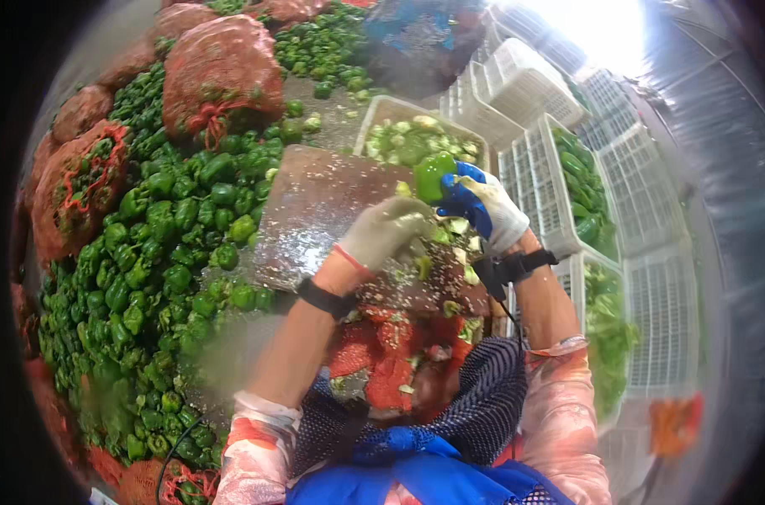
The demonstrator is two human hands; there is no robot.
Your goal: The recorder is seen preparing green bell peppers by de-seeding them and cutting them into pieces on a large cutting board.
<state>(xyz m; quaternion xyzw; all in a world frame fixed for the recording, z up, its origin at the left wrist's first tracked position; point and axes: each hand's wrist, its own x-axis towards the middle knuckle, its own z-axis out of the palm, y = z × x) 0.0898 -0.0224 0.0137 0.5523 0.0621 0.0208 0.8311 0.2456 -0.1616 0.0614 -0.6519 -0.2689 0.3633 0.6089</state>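
Note:
A green bell pepper (434, 177) is held up over the right part of a wet brown board (302, 189) by my right hand (493, 206), in a white glove with blue-coated fingers. Just left of the pepper is my left hand (386, 229), in an off-white glove. Its fingers are curled and slightly blurred; what they may hold is hidden. Seeds and pale green scraps (424, 268) lie on the board under my hands. Behind the board, a white crate (381, 108) contains pale green pepper pieces (412, 139).
To the left spreads a large heap of green peppers (176, 219), with full red mesh sacks (222, 71) behind and beside it. On the right stand white crates (529, 172), one with long green peppers (580, 181). Red mesh (391, 358) lies below the board.

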